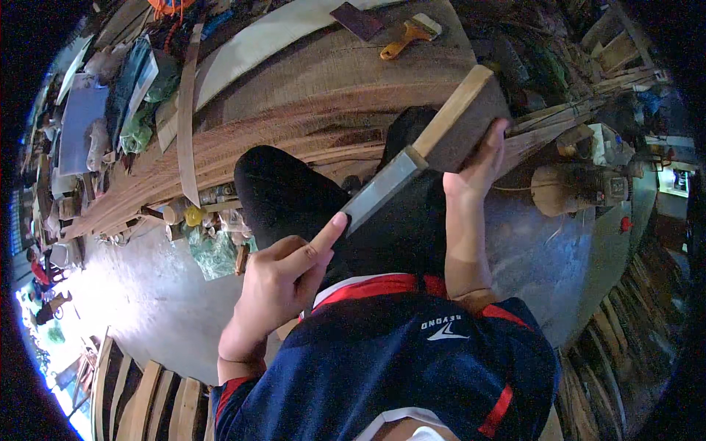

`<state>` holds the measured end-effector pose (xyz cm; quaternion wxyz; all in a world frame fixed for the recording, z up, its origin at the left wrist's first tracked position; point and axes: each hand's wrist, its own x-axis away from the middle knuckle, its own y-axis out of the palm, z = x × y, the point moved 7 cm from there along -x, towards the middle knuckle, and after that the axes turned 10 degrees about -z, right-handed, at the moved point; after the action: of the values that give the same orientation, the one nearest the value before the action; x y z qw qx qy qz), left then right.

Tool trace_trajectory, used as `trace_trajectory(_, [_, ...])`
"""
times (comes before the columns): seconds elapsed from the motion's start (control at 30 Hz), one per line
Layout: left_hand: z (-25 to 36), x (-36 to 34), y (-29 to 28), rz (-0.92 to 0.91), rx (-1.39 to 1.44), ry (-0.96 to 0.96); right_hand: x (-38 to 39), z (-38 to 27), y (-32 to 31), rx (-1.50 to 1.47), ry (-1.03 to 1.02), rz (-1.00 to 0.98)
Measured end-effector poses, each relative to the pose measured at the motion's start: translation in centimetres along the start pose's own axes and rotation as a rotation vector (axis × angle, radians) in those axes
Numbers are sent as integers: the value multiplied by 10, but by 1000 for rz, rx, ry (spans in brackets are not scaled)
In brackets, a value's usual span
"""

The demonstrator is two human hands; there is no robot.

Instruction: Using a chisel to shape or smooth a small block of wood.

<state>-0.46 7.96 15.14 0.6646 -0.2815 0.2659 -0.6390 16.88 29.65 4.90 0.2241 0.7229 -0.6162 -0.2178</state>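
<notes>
A: You're gripping the dark brown block [465, 136] with your right hand [478, 165], aren't you? Its fingers are closing around the near right edge.

B: Yes, and the long tool [416, 156] is slanting across your lap, its pale wooden handle [450, 110] lying along the block, far and right, its grey blade [384, 185] pointing near and left.

A: And your left hand [276, 275]?

B: You're extending 1 index finger onto the blade's near end and curling the others; whether they're pinching it, we can't tell.

A: Farther off, 1 paintbrush [412, 37] is lying on the wooden bench [323, 88].
</notes>
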Motion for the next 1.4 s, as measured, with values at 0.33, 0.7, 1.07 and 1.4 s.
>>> trace_trajectory(0.33, [2, -4, 1, -22, 43, -11, 5, -2, -4, 24, 49, 124])
trace_trajectory(0.7, [-1, -13, 2, 30, 55, -111, 31, 24, -7, 155, 148, 309])
trace_trajectory(1.07, [-3, -16, -2, -15, 29, -108, 17, 27, -6, 125, 213, 306])
trace_trajectory(1.4, [-3, -7, 0, -39, 55, -122, 11, 24, 9, -9, 224, 99])
